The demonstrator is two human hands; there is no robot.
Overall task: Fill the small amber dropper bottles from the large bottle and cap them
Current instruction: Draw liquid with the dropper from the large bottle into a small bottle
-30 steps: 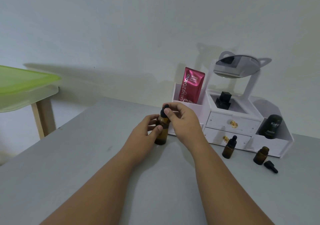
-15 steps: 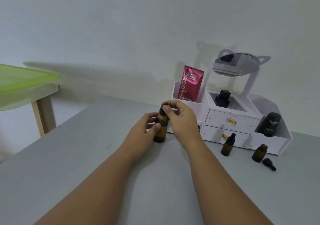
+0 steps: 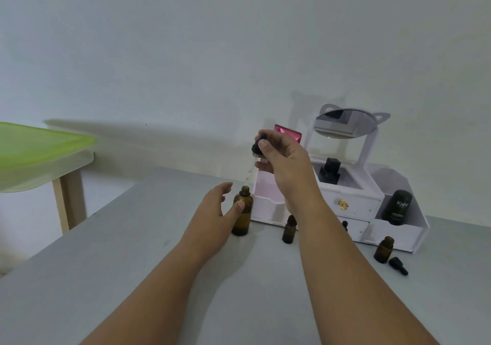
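Head view: the large amber bottle (image 3: 242,217) stands uncapped on the grey worktop (image 3: 132,265), its glass dark brown; the left hand (image 3: 212,211) lies loose beside it, thumb touching its shoulder; the right hand (image 3: 285,164) pinches the black dropper (image 3: 257,146) above the neck (glass pipette slanting down); a capped small bottle (image 3: 289,230) stands near; an uncapped small bottle (image 3: 384,250) sits beside a loose cap (image 3: 398,265); the right forearm hides part of the white organiser (image 3: 393,234)

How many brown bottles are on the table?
3: big one at the left hand, small capped one beside the right arm, small open one far right. More may hide.
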